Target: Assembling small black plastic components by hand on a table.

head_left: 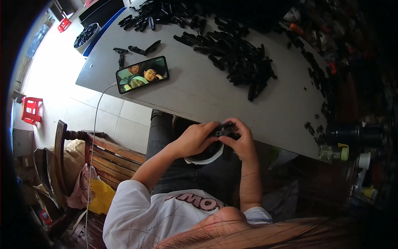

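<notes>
At the table's near edge, my left hand (197,140) and my right hand (241,141) meet around a small black plastic part (225,130). The fingers of both hands are closed on it, and they cover much of its shape. Directly below them, a round container with a white rim (206,160) sits between my legs; my hands hide most of its inside. Farther up the grey table (186,93) lies a large heap of similar black plastic parts (248,62).
A phone (143,74) with a lit screen lies at the table's left, its white cable (96,112) hanging down beside the wooden bench (112,155). More black parts fill a bucket (87,36) at far left. A green-lidded jar (333,152) stands at the right edge.
</notes>
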Demonstrator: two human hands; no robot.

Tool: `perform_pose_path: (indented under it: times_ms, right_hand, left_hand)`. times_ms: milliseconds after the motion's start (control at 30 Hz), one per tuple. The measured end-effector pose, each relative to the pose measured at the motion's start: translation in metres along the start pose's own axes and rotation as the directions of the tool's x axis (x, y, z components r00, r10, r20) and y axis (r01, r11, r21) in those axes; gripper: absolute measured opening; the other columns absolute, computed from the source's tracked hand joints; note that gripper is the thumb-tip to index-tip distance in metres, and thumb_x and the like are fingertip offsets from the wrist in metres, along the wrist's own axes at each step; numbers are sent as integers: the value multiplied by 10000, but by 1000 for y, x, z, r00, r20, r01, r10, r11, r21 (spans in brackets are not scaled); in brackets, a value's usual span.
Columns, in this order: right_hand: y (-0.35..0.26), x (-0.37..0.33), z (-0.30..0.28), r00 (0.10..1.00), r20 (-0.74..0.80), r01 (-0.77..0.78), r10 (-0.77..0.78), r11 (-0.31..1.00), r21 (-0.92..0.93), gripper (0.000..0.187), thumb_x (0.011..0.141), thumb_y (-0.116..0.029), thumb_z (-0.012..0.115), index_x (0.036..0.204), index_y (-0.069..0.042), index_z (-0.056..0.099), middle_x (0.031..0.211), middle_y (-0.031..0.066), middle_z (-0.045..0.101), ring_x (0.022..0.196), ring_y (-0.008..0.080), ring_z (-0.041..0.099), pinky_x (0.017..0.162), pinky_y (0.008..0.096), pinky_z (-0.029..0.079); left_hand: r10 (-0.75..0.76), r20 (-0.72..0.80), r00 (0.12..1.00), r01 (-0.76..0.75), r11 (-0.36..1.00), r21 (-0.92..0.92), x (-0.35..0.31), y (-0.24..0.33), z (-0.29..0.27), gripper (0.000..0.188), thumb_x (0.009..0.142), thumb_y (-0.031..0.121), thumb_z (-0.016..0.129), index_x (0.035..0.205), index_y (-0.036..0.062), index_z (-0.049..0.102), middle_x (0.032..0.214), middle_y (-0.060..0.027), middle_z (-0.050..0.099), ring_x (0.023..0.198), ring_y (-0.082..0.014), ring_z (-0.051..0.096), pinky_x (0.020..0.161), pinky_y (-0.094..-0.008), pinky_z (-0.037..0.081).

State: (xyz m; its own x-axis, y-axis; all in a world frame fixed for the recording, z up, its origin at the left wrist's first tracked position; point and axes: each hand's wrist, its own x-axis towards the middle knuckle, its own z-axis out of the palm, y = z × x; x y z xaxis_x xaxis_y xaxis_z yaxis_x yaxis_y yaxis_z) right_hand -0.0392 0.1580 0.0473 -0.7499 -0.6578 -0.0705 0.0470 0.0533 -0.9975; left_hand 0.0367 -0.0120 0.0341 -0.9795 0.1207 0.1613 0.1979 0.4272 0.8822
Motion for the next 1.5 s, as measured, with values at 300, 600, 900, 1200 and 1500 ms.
perform_pose_path:
  times_ms: [300, 600, 900, 1200, 1500]
  right_hand:
    - [41, -13, 16, 964, -209, 91, -164, 944, -317, 280, 778, -74, 666, 1036, -23, 571, 876, 25, 607, 817, 81, 566, 716, 219, 443]
    - [33, 72, -38, 720, -390, -164, -574, 404, -900, 357, 836, -284, 613, 1080, -58, 483, 993, 143, 520, 824, 318, 576, 644, 388, 474]
    - [44, 63, -41, 750, -425, -251, -507, 377, -892, 171, 845, -152, 538, 986, -58, 517, 952, 125, 534, 813, 328, 571, 637, 422, 461]
    - [43, 31, -9, 717, -417, 217, -558, 748, -628, 136, 852, -49, 520, 956, 30, 560, 913, 116, 543, 862, 225, 542, 748, 321, 442]
    - [13, -10, -7, 871, -460, 185, -173, 983, -21, 75, 816, -18, 597, 874, 29, 606, 732, -7, 521, 578, 61, 466, 528, 185, 366]
  left_hand:
    - [38, -28, 999, -28, 956, 294, -5, -11, -4, 297, 765, 176, 630, 1022, 42, 563, 933, -133, 590, 831, -322, 586, 683, -386, 478]
    - [409, -432, 804, -51, 771, 635, 126, -38, 11, 247, 699, 97, 608, 939, 68, 559, 950, -83, 536, 928, -260, 503, 748, -348, 438]
    - [409, -268, 873, -32, 595, 803, 139, -43, 13, 201, 674, 119, 606, 868, 98, 561, 817, -43, 526, 856, -208, 497, 711, -309, 384]
    - [27, -209, 977, -121, 883, -453, 76, -27, 26, 214, 821, 90, 600, 1021, 43, 540, 822, -29, 557, 744, -114, 532, 657, -250, 432]
    - [-69, -112, 991, 40, 969, -243, 47, 3, 17, 276, 871, 187, 548, 1047, -11, 472, 816, -188, 575, 749, -293, 566, 648, -331, 441]
